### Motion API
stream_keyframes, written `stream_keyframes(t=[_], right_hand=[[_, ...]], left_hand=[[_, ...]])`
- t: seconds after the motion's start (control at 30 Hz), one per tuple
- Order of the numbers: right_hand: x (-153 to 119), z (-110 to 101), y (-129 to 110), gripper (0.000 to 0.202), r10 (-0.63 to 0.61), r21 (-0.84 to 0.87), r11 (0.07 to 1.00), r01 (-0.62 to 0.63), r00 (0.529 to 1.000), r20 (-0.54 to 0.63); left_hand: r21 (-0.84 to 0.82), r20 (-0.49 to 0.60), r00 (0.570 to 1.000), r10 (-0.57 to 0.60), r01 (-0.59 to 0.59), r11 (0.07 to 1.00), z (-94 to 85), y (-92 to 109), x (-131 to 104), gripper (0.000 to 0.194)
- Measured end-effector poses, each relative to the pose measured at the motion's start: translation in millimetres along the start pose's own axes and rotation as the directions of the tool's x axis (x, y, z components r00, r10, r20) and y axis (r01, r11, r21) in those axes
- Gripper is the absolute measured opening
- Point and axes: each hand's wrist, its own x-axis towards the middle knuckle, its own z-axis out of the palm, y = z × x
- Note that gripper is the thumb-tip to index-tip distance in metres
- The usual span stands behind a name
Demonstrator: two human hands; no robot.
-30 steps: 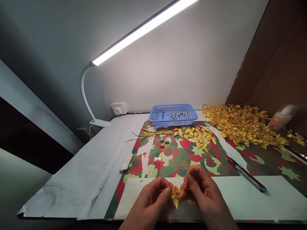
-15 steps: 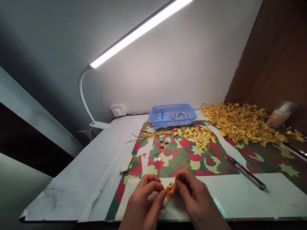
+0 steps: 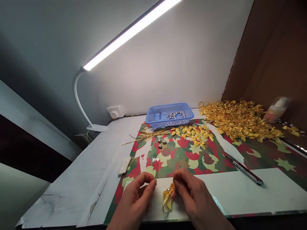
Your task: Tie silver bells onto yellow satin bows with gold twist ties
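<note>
My right hand point(image 3: 189, 188) pinches a gold ribbon bow point(image 3: 168, 195) by its right side, over the white sheet at the front. A small silver bell point(image 3: 168, 189) shows at the middle of this bow. A gold tie hangs below it in a loop. My left hand point(image 3: 141, 195) is apart from the bow, just to its left, with thumb and forefinger tips together and nothing visible between them. Behind the hands lie several gold bows point(image 3: 195, 134), a few silver bells point(image 3: 160, 147) and a bunch of gold ties point(image 3: 150, 135).
A blue basket point(image 3: 153, 123) with silver bells stands by the wall. At the right are a big heap of gold bows point(image 3: 240, 121), a pump bottle point(image 3: 275, 110) and tweezers point(image 3: 243, 169). A white pad point(image 3: 124, 166) lies left; a lamp point(image 3: 78, 95) arches over.
My left hand has let go of the gold bow and drawn off to the left. The bow now hangs from my right hand, its tie loop showing. The view has shifted slightly.
</note>
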Motion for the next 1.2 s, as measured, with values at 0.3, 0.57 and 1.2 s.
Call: stream_keyframes(t=[0.3,0.57,1.2], right_hand=[[2.0,2.5,2.8,0.02,-0.069,0.009,0.998,0.069,0.997,0.024],[3.0,0.6,-1.2,0.014,-0.083,0.032,0.996,0.081,0.994,0.072],[1.1,-7.1,-4.8,0.022,-0.127,0.092,0.989,0.12,0.989,0.077]], left_hand=[[0.548,0.201,0.978,0.058,-0.161,0.821,-8.8,15.7,-13.0,0.03],[0.51,0.242,0.969,0.05,-0.171,0.843,3.1,12.1,-6.1,0.023],[0.265,0.351,0.929,0.12,-0.222,0.938,-0.9,5.1,-3.9,0.023]])
